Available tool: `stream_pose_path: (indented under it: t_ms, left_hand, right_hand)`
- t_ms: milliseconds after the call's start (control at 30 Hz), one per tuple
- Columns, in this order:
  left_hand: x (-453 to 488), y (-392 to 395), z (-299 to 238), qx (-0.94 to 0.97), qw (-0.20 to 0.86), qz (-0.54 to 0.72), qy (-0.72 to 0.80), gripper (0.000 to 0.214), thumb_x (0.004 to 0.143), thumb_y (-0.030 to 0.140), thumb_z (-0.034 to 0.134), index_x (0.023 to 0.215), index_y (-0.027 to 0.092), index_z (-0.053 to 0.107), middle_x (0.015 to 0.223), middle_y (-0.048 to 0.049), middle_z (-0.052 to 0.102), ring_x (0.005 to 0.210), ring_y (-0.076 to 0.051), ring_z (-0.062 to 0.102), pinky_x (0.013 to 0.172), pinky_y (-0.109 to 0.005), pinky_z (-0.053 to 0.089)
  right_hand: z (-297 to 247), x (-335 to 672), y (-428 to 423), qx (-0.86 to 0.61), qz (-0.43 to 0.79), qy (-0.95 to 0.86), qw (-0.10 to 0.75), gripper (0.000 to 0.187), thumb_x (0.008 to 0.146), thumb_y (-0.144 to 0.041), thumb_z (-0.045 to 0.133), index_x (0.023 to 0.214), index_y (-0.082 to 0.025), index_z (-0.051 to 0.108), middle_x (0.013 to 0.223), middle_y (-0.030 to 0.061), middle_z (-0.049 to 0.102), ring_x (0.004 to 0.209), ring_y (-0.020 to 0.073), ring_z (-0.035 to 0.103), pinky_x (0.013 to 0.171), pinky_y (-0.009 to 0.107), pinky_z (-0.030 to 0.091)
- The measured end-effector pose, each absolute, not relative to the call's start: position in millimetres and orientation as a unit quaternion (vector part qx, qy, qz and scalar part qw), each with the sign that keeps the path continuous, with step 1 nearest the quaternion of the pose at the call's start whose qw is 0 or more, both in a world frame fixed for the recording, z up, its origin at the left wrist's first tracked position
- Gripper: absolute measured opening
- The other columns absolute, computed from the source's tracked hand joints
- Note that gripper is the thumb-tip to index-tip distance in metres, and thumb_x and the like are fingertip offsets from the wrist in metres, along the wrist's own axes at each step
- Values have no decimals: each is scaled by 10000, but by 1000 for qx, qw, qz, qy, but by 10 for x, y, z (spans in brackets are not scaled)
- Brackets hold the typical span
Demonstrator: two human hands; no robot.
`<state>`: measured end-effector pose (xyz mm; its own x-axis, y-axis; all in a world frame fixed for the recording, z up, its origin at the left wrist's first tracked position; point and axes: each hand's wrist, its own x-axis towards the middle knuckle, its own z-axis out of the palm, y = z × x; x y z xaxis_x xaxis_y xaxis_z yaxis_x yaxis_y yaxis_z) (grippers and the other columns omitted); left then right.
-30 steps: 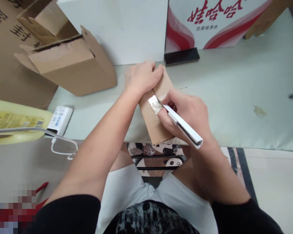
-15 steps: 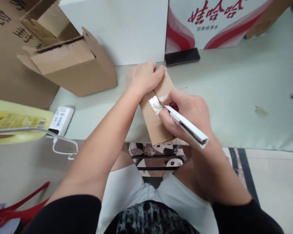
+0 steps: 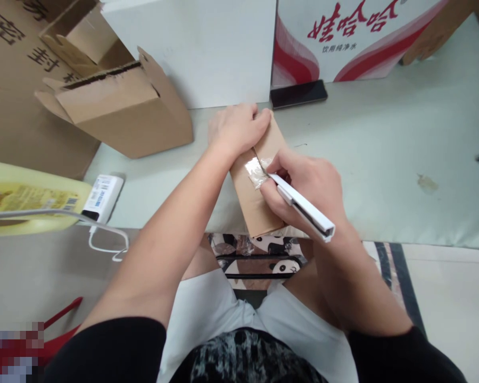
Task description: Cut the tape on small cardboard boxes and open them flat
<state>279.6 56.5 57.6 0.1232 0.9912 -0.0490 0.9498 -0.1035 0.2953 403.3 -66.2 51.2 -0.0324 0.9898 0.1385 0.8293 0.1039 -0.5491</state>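
A small brown cardboard box [image 3: 250, 206] lies at the table's front edge. My left hand [image 3: 236, 127] is closed over its far end, the thumb pressed on top near the seam. Clear tape [image 3: 256, 171], wrinkled and shiny, crosses the middle of the seam. In my right hand [image 3: 315, 178] is a white utility knife [image 3: 305, 206], gripped like a pen. Its tip meets the seam at the tape, where my fingers partly hide the blade.
An opened cardboard box [image 3: 131, 117] stands left, beside a white box [image 3: 227, 58]. A black phone [image 3: 299, 94] lies before a red-and-white carton [image 3: 351, 42]. At the left edge are a cabled white device [image 3: 104, 198] and a yellow bottle [image 3: 32, 197].
The knife's rear end has shifted slightly left while its tip stays at the taped seam. My left hand keeps its hold on the box. The view has moved a little.
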Motion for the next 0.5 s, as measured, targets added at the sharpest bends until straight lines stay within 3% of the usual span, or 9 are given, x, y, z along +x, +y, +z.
stream_pose_path:
  t_ms: [200,500]
  left_hand:
    - [2789,564,577,737,135,87,656,371,981,482,386,862,312,695,1051,-70,768,1099,-344,677,897,-459,505]
    - [2775,585,540,736,136,97,656,362,975,496,405,866,315,699,1038,-62,771,1119,-338,662,900,-444,507]
  right_hand:
    - [541,4043,-683,-643,167,-697,271,158,767,-327,553,829,-229,661,676,33,683,613,197,567,620,319,354]
    - [492,4025,-660,-657,137,-710,212,181,782,-341,568,839,-250,714,677,31,669,577,180,500,582,304,242]
